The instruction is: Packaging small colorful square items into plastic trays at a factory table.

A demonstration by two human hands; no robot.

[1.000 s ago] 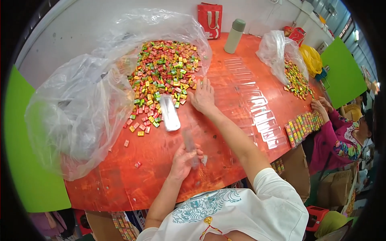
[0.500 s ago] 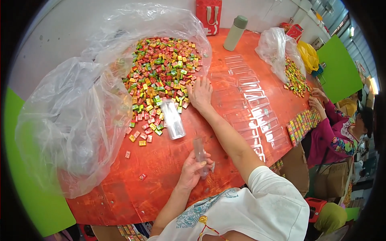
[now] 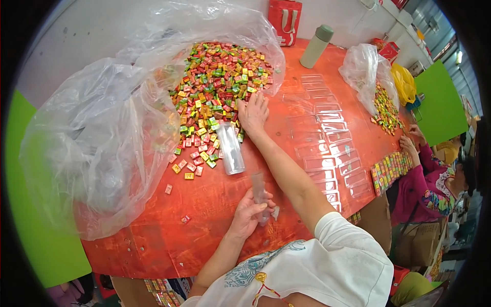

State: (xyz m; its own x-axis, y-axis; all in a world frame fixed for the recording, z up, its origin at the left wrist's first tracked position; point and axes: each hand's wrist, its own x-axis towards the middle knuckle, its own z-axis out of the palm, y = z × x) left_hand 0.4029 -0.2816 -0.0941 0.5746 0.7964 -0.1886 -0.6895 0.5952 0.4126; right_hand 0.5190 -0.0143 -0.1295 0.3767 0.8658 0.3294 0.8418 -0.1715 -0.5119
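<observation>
Now left hand (image 3: 249,215) holds clear tray (image 3: 259,190) upright — lifted since earlier.

The left hand (image 3: 249,214) covers the lower end of the clear plastic tray (image 3: 259,190) it grips. The right hand (image 3: 253,111) hides the sweets under its palm. At the right of the frame, a co-worker (image 3: 434,181) (mostly past the dark rim) is cut off. The red bag (image 3: 285,15) at top centre is cropped.

Packing workshop. Orange surface (image 3: 215,204) carried loose heaps of small coloured sweets (image 3: 215,87) on plastic sheeting (image 3: 92,138), rows of clear trays (image 3: 327,148); co-worker (image 3: 434,179) sorting alongside.
</observation>
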